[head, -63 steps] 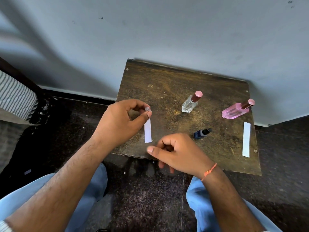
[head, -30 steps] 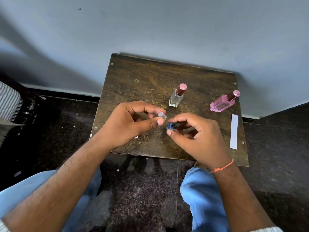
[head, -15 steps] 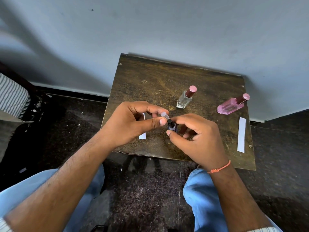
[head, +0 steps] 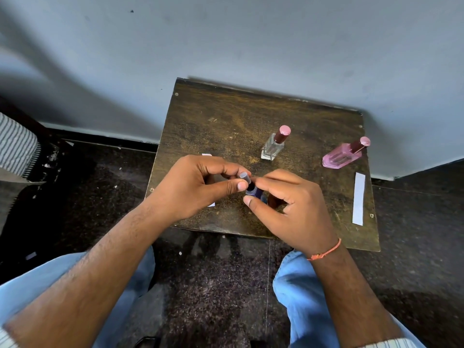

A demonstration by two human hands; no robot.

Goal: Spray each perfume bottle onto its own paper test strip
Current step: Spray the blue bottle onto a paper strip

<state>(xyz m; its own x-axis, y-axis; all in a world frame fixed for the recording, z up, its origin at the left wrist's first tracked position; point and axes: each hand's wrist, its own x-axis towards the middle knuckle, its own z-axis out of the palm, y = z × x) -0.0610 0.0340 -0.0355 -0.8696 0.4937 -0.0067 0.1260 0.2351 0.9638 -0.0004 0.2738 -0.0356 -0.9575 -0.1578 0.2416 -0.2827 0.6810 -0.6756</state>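
**Blue bottle and clear cap held at the frame centre**

Dark blue glass shows between the fingers of the right hand (head: 291,209), which grips the small blue perfume bottle (head: 254,192) at the centre of the frame, above the wooden table (head: 226,116). The left hand (head: 193,187) pinches a small clear cap (head: 244,177) between thumb and forefinger, just beside the top of the bottle. One paper strip (head: 207,156) lies under the left hand, mostly hidden. A clear bottle with a pink cap (head: 272,146) stands right of centre. At the right, a pink bottle (head: 344,155) stands above a second paper strip (head: 358,199).
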